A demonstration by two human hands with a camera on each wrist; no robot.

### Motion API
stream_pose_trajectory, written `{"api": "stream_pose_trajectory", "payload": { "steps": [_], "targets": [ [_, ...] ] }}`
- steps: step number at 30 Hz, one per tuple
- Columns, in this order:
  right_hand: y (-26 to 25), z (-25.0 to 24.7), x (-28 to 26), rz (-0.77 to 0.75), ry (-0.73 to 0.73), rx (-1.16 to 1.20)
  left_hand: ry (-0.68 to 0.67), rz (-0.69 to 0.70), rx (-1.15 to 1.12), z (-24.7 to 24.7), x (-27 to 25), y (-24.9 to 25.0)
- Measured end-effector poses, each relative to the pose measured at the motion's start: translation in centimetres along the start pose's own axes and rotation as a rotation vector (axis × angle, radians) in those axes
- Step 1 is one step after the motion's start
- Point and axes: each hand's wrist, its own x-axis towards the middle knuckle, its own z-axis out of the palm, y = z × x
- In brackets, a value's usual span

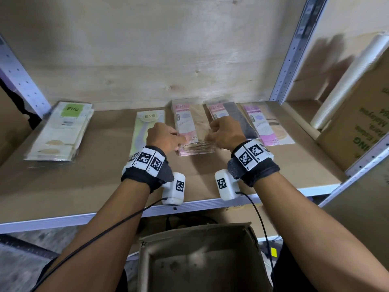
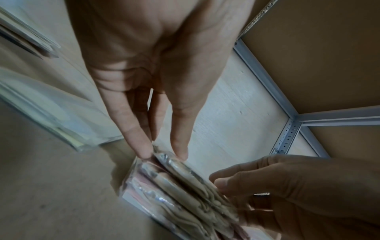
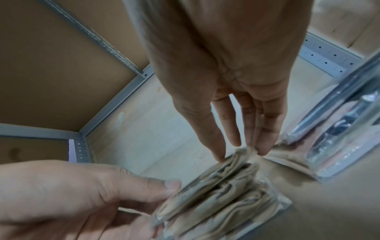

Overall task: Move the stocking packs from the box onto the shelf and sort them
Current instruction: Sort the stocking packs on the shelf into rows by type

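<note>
**Squaring the tan stack**

Head view: my left hand (image 1: 166, 137) and right hand (image 1: 226, 134) sit at frame centre, one on each side of the tan stack (image 1: 194, 131) on the shelf (image 1: 94, 186). Other stacks lie along the back: a green pile (image 1: 61, 131) at left, a pale pack (image 1: 147, 127) just left of my hand, a dark pack (image 1: 240, 121) and a purple pack (image 1: 267, 125) to the right. The box (image 1: 200, 260) at bottom centre shows a bare floor, so I judge unloading done.

Left wrist view: my fingertips (image 2: 180, 152) pinch the stack's far corner, thumb and fingers nearly straight.

Right wrist view: my fingertips (image 3: 263, 149) pinch the other far corner, clamped lightly.

To do this well, I'd press both sides inward evenly, keep the slippery wrappers flat, and avoid nudging the neighbours.
</note>
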Motion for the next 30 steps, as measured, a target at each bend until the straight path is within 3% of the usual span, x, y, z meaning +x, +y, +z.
{"api": "stream_pose_trajectory", "payload": {
  "steps": [8,17,26,30],
  "targets": [
    [-1.5,-1.2,-0.4,-0.11,0.104,0.173,0.23,0.01,-0.038,-5.0,0.1,-0.7],
    [-8.9,4.8,-1.3,-0.207,-0.245,0.439,0.394,-0.104,-0.098,-14.3,-1.3,-5.4],
    [-19.5,14.1,1.9,-0.073,-0.547,0.415,0.521,-0.176,-0.306,-23.4,-0.2,-10.5],
    [-23.3,18.5,2.7,0.012,-0.575,0.447,0.518,-0.221,-0.322,-25.0,0.1,-13.0]
  ]
}}
